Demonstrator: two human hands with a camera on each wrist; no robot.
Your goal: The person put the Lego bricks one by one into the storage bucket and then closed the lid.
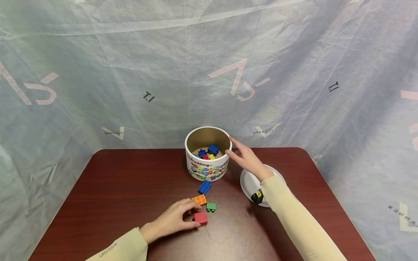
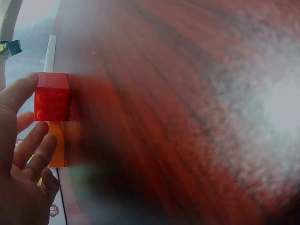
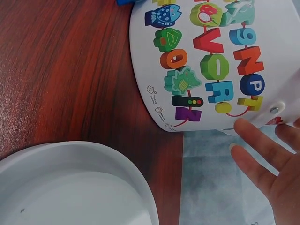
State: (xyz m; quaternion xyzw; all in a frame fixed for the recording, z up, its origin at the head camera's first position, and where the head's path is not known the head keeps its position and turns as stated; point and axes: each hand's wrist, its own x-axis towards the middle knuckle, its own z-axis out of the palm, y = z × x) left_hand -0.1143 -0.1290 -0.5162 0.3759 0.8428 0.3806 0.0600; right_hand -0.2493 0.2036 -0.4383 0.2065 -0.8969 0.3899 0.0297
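My left hand pinches a red toy brick between thumb and fingers near the table's front. In the left wrist view the red brick shows its studs, with the thumb at one corner. Right behind it lie an orange brick and a small green brick. My right hand is at the right side of a white bucket, its spread fingers at the rim and wall. Inside the bucket are several blue, red and yellow pieces.
A blue brick lies in front of the bucket. A round white lid lies on the right of the dark red table, partly under my right forearm. A small black device hangs by that sleeve. Grey printed cloth surrounds the table.
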